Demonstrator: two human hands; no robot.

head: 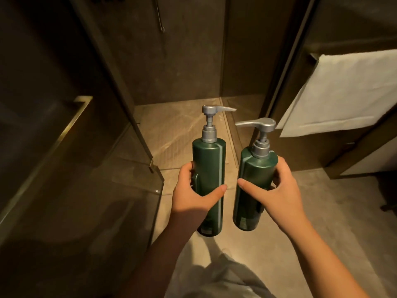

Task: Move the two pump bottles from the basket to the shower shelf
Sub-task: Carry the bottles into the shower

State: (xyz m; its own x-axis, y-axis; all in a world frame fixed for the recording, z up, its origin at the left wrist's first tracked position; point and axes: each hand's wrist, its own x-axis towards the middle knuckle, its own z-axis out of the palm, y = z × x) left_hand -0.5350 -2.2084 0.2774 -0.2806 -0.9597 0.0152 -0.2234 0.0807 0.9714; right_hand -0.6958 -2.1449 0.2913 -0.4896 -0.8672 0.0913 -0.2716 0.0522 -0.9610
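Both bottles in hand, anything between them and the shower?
Nothing visible blocks the way. The left hand holds one green pump bottle, the right hand the other pump bottle, facing the open shower entrance. The glass door stands open on the left, clear of the path. No shower shelf is in view.

**Hands and forearms, head view**

Left hand (196,193): raised at mid-frame, fingers curled around one pump bottle (208,179), thumb pointing right across its front. Right hand (277,192): level with the left, closed around a second pump bottle (253,190), thumb pointing left. Both forearms bare, extended forward, converging slightly.
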